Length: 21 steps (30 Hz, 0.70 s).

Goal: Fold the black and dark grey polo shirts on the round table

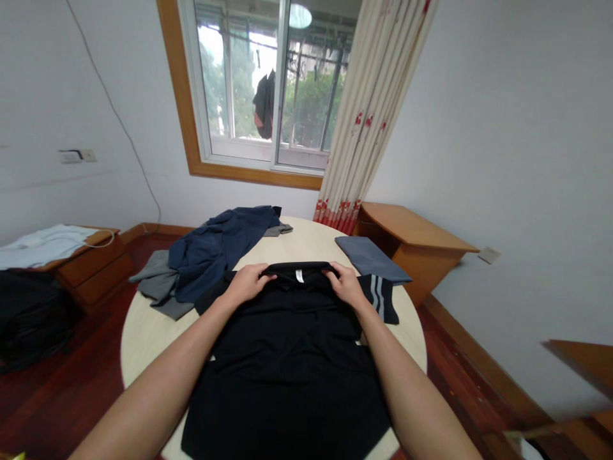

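Note:
A black short-sleeved shirt (292, 358) lies spread over the round table (153, 338), its collar edge away from me and a small white label at the neck. My left hand (249, 282) grips the collar on its left side, fingers closed over the cloth. On the collar's right side, my right hand (345, 284) pinches the fabric in the same way. The right sleeve (380, 297) shows two grey stripes and reaches toward the table's right edge. Part of the left sleeve is hidden behind my left forearm.
Dark blue and grey clothes (215, 249) lie heaped at the table's back left. A folded grey-blue garment (371, 257) rests at the back right. Beyond it stands a wooden desk (416, 230); a low wooden cabinet (96, 275) and a black bag (33, 319) are at left.

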### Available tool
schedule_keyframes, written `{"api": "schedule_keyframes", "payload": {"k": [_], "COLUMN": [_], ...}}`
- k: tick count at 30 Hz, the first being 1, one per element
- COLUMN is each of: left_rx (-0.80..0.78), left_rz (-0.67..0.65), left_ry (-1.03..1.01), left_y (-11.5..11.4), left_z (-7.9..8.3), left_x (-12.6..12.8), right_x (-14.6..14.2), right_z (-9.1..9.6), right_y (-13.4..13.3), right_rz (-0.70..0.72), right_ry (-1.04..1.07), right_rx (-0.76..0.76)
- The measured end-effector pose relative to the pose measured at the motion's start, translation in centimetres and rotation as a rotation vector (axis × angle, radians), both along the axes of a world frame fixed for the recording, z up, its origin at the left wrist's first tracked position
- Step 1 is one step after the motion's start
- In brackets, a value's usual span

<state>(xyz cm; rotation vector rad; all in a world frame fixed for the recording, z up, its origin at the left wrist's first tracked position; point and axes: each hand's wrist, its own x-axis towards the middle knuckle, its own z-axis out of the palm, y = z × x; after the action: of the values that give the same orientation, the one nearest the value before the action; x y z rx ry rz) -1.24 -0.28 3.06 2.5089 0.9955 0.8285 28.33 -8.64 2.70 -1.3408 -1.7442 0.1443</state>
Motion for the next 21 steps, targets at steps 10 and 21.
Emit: {"api": "schedule_keyframes", "payload": {"k": [10,21], "left_rx": [0.13,-0.109], "left_rz": [0.221,0.485], "left_ry": [0.574,0.658], "left_y": [0.7,0.1], "left_z": [1.5,2.4], "left_x": [-4.1,-5.6], "right_x": [2.0,2.9], "right_z": [1.0,1.8], "right_y": [-1.2,-2.2], "right_rz": [0.079,-0.462], "right_ry": [-0.101,-0.71], "right_rx": [-0.211,-0.559]}}
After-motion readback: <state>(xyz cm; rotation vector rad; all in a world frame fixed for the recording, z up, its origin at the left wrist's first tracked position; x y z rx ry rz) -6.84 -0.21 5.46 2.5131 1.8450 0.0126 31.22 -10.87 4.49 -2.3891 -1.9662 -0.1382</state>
